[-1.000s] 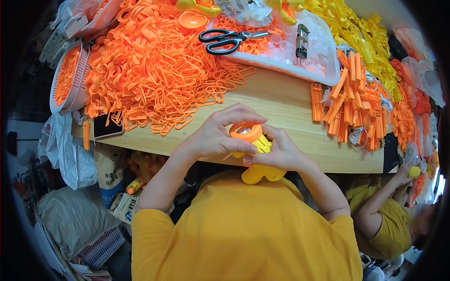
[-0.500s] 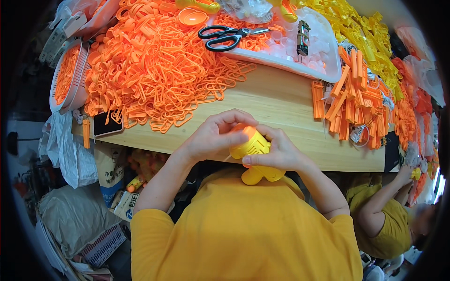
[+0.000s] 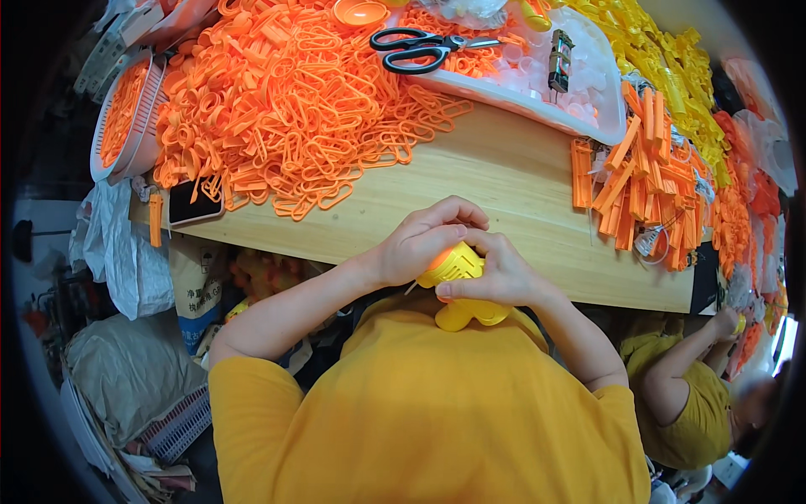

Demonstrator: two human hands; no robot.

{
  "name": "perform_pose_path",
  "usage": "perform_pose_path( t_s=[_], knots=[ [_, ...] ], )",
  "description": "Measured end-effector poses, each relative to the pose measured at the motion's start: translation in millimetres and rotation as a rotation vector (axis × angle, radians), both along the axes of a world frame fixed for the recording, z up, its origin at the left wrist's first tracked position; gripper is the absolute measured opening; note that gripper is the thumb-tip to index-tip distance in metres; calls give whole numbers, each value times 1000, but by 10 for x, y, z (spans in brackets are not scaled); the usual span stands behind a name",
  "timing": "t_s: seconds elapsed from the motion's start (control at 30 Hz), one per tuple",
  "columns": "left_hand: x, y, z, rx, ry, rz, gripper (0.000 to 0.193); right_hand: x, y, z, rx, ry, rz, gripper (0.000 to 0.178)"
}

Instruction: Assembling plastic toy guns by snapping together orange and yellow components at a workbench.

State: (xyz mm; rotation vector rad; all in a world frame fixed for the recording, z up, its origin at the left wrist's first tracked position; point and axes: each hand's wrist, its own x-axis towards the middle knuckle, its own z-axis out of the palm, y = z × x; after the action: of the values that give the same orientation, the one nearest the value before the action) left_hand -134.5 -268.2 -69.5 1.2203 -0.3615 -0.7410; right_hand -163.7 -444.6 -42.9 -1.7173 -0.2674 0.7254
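A yellow plastic toy (image 3: 457, 265) with slots in its side and rounded lobes below is held close to my shirt, at the table's front edge. My right hand (image 3: 502, 273) grips its body, thumb lying across the front. Over its top end curl the fingers of my left hand (image 3: 430, 242), thumb and fingertips pressed together there. Only a sliver of the toy's orange top shows beneath them; the rest is hidden. A thin pale piece sticks out on the toy's left side.
A large heap of orange plastic clips and rings (image 3: 285, 109) covers the table's left. Black-handled scissors (image 3: 420, 50) lie by a white tray (image 3: 504, 97). Orange sticks (image 3: 634, 181), a phone (image 3: 196, 203) and yellow parts (image 3: 672, 76) lie around. A co-worker (image 3: 693, 395) sits at right.
My left hand has closed further over the toy's orange top, which showed more before. The right hand keeps its hold. The whole view has shifted slightly.
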Motion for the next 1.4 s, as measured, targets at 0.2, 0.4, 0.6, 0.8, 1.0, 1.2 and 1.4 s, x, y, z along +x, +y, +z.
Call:
perform_pose_path(
  t_s=[0.2, 0.4, 0.6, 0.8, 1.0, 1.2, 1.4],
  knots=[
    [-96, 71, -32, -71, -6, -9, 37, -30, 63, -41, 25, -8, 30, 56],
    [-267, 88, 18, -93, 105, 29, 38, -120, 90, -71, -50, -165, 91, 60],
    [-86, 61, -65, -102, -34, 167, 30, 83, 117, 10, -55, -62, 83, 65],
    [364, 116, 117, 111, -549, 401, 27, 354, 186, 176, 392, 323, -286, 65],
    [563, 242, 234, -140, 313, 430, 41, 321, -90, 112, 343, -383, -235, 65],
    [582, 55, -9, -43, 179, 324, 25, 432, -70, 233, 47, -1039, 162, 64],
    [1660, 651, 783, 806, -1465, 918, 23, 296, -76, 101, 104, -419, -287, 68]
  ],
)
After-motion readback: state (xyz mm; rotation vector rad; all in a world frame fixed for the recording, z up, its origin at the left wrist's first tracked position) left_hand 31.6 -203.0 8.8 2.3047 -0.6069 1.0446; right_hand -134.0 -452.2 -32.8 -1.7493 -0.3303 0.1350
